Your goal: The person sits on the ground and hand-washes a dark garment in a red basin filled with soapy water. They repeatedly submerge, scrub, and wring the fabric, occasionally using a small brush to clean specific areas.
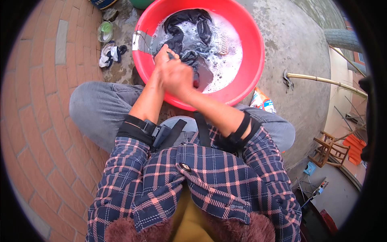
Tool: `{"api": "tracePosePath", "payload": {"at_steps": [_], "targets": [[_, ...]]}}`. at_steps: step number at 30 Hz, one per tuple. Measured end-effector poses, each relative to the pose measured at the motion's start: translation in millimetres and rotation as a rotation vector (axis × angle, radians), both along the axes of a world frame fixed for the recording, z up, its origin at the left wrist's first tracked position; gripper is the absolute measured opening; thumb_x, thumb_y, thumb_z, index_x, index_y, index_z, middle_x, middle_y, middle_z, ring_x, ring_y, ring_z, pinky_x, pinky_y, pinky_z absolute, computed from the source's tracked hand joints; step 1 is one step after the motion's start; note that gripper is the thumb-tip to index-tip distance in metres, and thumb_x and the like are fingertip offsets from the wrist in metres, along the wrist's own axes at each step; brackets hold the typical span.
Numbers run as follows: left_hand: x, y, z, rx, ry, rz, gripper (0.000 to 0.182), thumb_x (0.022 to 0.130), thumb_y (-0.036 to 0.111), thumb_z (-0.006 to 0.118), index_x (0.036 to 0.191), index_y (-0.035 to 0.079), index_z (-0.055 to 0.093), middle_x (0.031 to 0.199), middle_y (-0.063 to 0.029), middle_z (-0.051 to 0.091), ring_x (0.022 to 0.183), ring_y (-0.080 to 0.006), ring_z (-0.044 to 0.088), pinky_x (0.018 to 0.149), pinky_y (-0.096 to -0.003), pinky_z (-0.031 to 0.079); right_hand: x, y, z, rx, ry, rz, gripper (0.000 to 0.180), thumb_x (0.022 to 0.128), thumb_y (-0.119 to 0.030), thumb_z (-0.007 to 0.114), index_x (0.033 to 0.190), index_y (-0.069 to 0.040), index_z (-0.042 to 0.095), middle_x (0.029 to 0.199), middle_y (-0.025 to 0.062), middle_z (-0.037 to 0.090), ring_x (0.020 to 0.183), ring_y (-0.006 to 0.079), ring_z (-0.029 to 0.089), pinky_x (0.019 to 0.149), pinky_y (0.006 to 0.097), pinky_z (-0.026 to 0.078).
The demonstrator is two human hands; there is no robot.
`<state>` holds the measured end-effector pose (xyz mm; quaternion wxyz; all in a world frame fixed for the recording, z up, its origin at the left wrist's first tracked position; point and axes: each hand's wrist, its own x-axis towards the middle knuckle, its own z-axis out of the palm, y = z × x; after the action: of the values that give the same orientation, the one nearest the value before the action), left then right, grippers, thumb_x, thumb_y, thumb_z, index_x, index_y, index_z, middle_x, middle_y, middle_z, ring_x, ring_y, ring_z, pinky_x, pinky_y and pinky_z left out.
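A red plastic basin (258, 51) of soapy water stands before me. Dark wet cloth (189, 16) lies curled in the foam. Over the basin's near left part, my left hand (164, 56) is closed on a piece of the dark cloth. My right hand (178, 77), blurred, is pressed close against it and also grips cloth; a dark red bit shows beneath it. A scrubbing brush (223, 45) floats bristles up at the right side of the water. A grey strip, perhaps a washboard's end (142, 41), leans over the left rim.
Left of the basin are a glass jar (105, 31) and white and navy socks (111, 55). An orange and white packet (262, 101) lies by the near right rim. Farther right are a bamboo pole (323, 80) and a wooden chair (325, 148).
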<state>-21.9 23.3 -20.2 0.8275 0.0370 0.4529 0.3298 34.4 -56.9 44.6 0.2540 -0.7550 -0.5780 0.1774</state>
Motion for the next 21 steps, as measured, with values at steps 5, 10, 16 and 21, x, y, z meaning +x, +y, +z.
{"api": "tracePosePath", "payload": {"at_steps": [5, 10, 16, 21], "targets": [[22.2, -20.4, 3.5, -0.039, -0.223, 0.004, 0.019, 0.094, 0.02, 0.049, 0.08, 0.01, 0.056, 0.073, -0.0044, 0.06, 0.063, -0.0224, 0.06, 0.057, -0.0401, 0.052, 25.7, 21.8, -1.5, 0.31, -0.484, -0.173, 0.023, 0.087, -0.023, 0.049, 0.071, -0.009, 0.058, 0.062, 0.015, 0.061, 0.055, 0.0338, 0.063, 0.051, 0.045, 0.051], [31.7, -21.6, 13.9, -0.002, -0.128, -0.125, 0.021, 0.094, 0.021, 0.052, 0.077, 0.01, 0.057, 0.072, -0.0025, 0.057, 0.06, -0.0166, 0.056, 0.058, -0.0321, 0.049, 49.3, 25.8, 15.2, 0.074, 0.011, -0.269, 0.037, 0.091, -0.025, 0.049, 0.061, -0.005, 0.057, 0.065, 0.0165, 0.063, 0.064, 0.036, 0.064, 0.056, 0.0472, 0.05], [7.0, -5.0, 25.2, 0.121, -0.514, -0.21, 0.028, 0.096, 0.025, 0.052, 0.07, 0.014, 0.049, 0.059, -0.001, 0.047, 0.051, -0.0152, 0.05, 0.048, -0.0323, 0.045, -3.9, 8.4, 20.5, 0.069, -0.244, -0.065, 0.028, 0.092, -0.024, 0.049, 0.071, -0.007, 0.059, 0.064, 0.0154, 0.059, 0.053, 0.0348, 0.06, 0.048, 0.045, 0.048], [27.6, -11.4, 50.0, 0.019, -0.37, -0.191, 0.024, 0.095, 0.022, 0.054, 0.075, 0.01, 0.053, 0.066, -0.0024, 0.055, 0.059, -0.0165, 0.059, 0.058, -0.0327, 0.052, 78.0, 32.3, -9.3, 0.056, 0.43, -0.465, 0.038, 0.094, -0.03, 0.051, 0.077, 0.0, 0.066, 0.077, 0.0159, 0.069, 0.066, 0.0265, 0.065, 0.059, 0.0415, 0.049]]}}
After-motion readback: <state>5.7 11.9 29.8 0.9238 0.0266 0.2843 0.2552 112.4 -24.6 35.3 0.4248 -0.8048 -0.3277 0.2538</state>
